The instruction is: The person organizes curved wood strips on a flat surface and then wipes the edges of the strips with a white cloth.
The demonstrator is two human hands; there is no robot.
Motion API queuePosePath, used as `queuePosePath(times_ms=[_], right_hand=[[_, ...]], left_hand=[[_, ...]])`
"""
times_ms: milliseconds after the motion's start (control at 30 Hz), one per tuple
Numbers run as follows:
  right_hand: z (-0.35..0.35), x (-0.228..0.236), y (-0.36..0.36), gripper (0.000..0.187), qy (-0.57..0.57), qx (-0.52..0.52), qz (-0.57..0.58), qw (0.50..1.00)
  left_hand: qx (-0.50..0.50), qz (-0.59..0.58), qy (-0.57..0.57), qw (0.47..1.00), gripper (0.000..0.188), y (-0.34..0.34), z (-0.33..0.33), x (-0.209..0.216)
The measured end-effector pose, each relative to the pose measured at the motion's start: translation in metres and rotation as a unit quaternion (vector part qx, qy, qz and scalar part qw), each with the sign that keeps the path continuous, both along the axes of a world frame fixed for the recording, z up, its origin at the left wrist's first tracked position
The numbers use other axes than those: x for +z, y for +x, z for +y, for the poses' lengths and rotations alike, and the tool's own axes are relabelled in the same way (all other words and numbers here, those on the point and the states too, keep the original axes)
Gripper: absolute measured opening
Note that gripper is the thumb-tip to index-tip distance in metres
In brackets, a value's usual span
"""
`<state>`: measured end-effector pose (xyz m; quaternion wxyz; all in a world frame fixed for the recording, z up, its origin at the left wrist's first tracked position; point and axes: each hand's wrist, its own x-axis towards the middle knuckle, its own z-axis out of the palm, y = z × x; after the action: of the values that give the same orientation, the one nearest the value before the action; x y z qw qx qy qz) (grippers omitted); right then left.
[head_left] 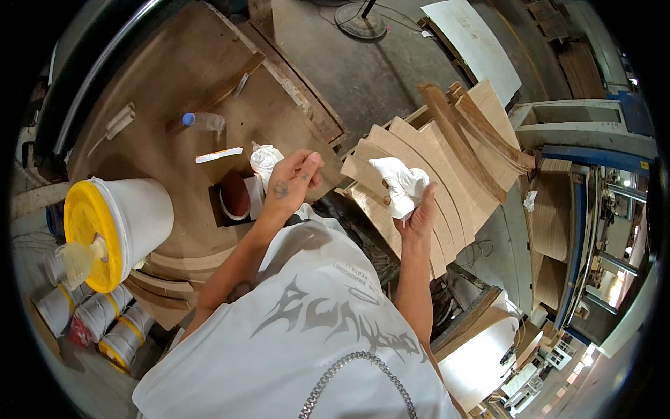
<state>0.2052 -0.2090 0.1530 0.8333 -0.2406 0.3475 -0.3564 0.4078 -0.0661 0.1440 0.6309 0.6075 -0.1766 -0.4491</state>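
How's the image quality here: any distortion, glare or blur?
Head view: fisheye bending toward the rim, black corners; head view: the white surface at lower right looks blown out; head view: the right hand and its white cloth look reasonably sharp.

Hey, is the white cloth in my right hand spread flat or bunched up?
Bunched up: the white cloth is a crumpled wad with gathered folds, held in the right hand.
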Motion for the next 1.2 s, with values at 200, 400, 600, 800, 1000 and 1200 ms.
queuePosePath(times_ms=[200, 400, 600, 800, 1000, 1200], right_hand=[[-0.006, 0.003, 0.013, 0.037, 0.008, 0.012, 0.164, 0.986], [-0.003, -0.014, 0.023, 0.026, -0.083, -0.004, 0.252, 0.964], [-0.001, -0.033, 0.023, 0.028, -0.109, -0.006, 0.282, 0.953], [-0.001, -0.038, 0.028, 0.028, -0.126, -0.020, 0.302, 0.945], [-0.002, -0.039, 0.029, 0.024, -0.144, -0.014, 0.304, 0.942], [-0.003, -0.034, 0.029, 0.024, -0.164, 0.003, 0.323, 0.932]], left_hand=[[-0.001, -0.002, 0.004, 1.000, 0.034, 0.000, 0.001, 0.004], [0.011, 0.008, 0.003, 1.000, 0.038, 0.003, 0.002, -0.003], [0.031, 0.013, -0.011, 0.999, 0.039, 0.005, 0.001, -0.003], [0.035, 0.016, -0.009, 0.999, 0.039, 0.007, -0.001, -0.006], [0.038, 0.014, -0.009, 0.999, 0.039, 0.008, -0.004, -0.006], [0.043, 0.020, -0.014, 0.999, 0.039, 0.009, -0.004, -0.004]])
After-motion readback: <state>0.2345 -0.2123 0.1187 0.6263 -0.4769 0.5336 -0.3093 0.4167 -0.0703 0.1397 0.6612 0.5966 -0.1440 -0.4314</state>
